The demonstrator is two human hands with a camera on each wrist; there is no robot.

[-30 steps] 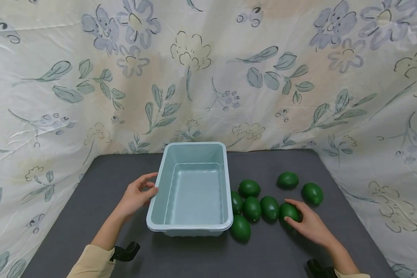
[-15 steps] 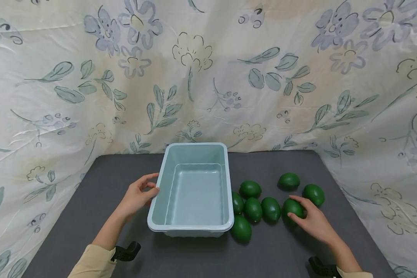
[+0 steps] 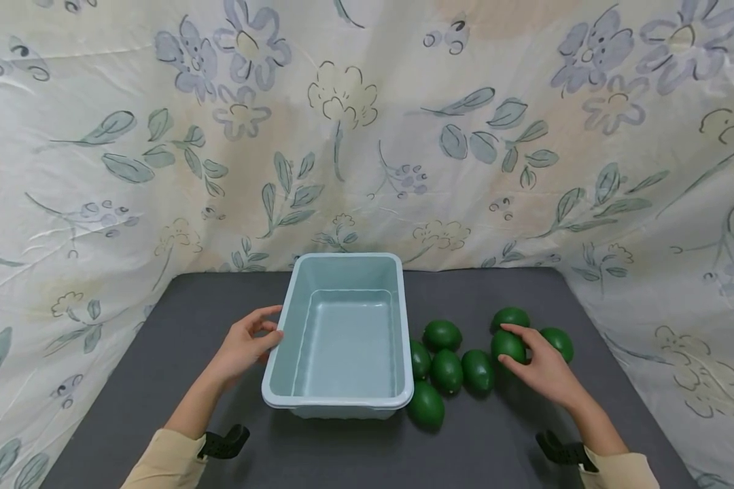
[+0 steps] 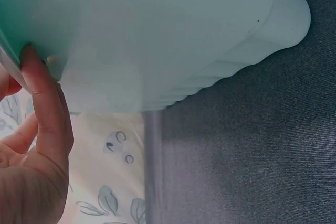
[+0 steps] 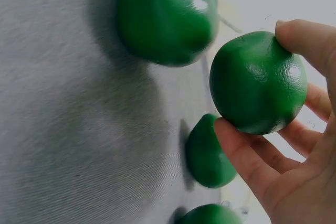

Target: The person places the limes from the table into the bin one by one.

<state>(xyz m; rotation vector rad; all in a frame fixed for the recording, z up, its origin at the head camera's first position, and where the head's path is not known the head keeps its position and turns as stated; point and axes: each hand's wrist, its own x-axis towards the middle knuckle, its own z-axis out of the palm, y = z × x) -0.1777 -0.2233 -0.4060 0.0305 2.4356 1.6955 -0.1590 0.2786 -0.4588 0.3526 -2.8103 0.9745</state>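
Currently one green lime (image 3: 507, 345) is pinched off the grey table (image 3: 159, 353) by the right hand (image 3: 541, 370) (seven more limes lie beside it), while the single pale blue tub (image 3: 342, 333) is gripped at its rim by the left hand (image 3: 241, 346).

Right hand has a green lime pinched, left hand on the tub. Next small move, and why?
Probably carry it left over the pale blue plastic tub and release. The right hand already pinches one glossy green lime between thumb and fingers, the tub holds nothing, and the left hand holds the tub's left rim.
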